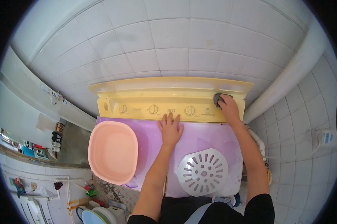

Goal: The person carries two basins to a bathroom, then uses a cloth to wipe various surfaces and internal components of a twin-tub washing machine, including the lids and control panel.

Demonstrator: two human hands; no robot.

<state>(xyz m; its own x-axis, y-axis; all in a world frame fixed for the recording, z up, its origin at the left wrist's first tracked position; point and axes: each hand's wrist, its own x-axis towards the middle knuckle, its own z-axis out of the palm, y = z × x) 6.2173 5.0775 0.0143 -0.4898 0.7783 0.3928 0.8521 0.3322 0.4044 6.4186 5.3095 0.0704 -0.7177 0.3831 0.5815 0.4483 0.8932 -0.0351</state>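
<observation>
Before me stands a washing machine with a yellow control panel (pixel 138 104) and a purple top (pixel 150 130). My right hand (pixel 229 106) is closed on a crumpled dark grey cloth (pixel 217 99), pressed to the right end of the panel. My left hand (pixel 170 130) lies flat with fingers spread, its fingertips on the panel's lower edge between two round knobs. One knob (pixel 153 109) is left of those fingers and another knob (pixel 190 110) is right of them. A third knob (pixel 123 108) sits farther left.
A pink plastic basin (pixel 113 152) rests on the left of the purple top. On the right lies a white slotted disc (pixel 203 172). Tiled wall (pixel 168 33) rises behind the machine, and a thick white pipe (pixel 288 74) slants at the right. Stacked basins (pixel 95 216) stand at lower left.
</observation>
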